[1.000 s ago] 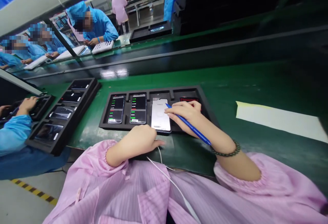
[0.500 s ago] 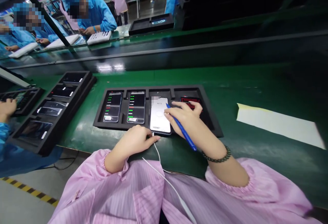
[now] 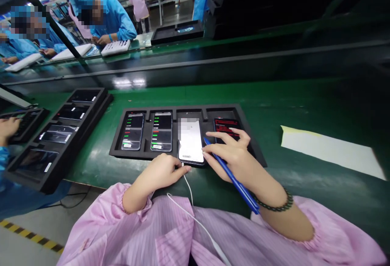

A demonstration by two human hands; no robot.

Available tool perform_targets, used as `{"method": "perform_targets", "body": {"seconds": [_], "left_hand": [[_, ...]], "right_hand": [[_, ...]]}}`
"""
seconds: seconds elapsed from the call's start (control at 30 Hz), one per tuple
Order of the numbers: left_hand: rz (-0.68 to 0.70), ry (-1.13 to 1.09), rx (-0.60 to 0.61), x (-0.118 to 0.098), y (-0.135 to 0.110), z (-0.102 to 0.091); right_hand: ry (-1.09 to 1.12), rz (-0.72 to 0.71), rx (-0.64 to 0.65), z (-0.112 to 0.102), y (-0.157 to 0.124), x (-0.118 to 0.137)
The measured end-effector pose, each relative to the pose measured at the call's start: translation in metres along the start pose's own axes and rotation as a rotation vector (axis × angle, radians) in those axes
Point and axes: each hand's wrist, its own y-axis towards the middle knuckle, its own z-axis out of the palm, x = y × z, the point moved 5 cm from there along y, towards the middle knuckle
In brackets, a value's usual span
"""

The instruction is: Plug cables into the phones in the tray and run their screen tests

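Observation:
A black tray (image 3: 143, 153) on the green belt holds several phones. The third phone (image 3: 190, 142) has a white lit screen. My left hand (image 3: 163, 171) is closed in a pinch on the plug of a white cable (image 3: 190, 189) at that phone's near end. My right hand (image 3: 229, 152) holds a blue pen (image 3: 234, 180) between its fingers, and its fingertips rest on the white phone's right edge. A phone with red text (image 3: 224, 127) lies just beyond that hand. Two dark-screened phones (image 3: 161, 132) with green lines sit to the left.
A second black tray (image 3: 57, 136) of phones lies to the left, with a co-worker's blue sleeve (image 3: 3, 158) and hand beside it. A white paper sheet (image 3: 330, 150) lies on the belt at right. People in blue coats work across the line at upper left.
My right hand has slid back toward me along the white phone's right edge, uncovering the red-text phone. My left hand has stayed at the phone's near end on the cable plug.

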Motion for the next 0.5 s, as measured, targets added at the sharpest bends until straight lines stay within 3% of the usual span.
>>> {"method": "perform_targets", "body": {"seconds": [0.1, 0.27, 0.4, 0.5], "left_hand": [[0.005, -0.032, 0.001, 0.002, 0.001, 0.001], [0.038, -0.060, -0.026, 0.009, 0.002, 0.003], [0.057, -0.087, -0.021, 0.009, 0.001, 0.003], [0.044, -0.111, -0.036, 0.009, -0.002, 0.004]], "right_hand": [[0.025, -0.034, -0.036, -0.005, -0.004, 0.003], [0.098, -0.100, -0.027, 0.004, -0.008, 0.017], [0.108, -0.069, 0.034, 0.008, -0.009, 0.012], [0.069, -0.050, -0.008, 0.003, -0.009, 0.006]]}}
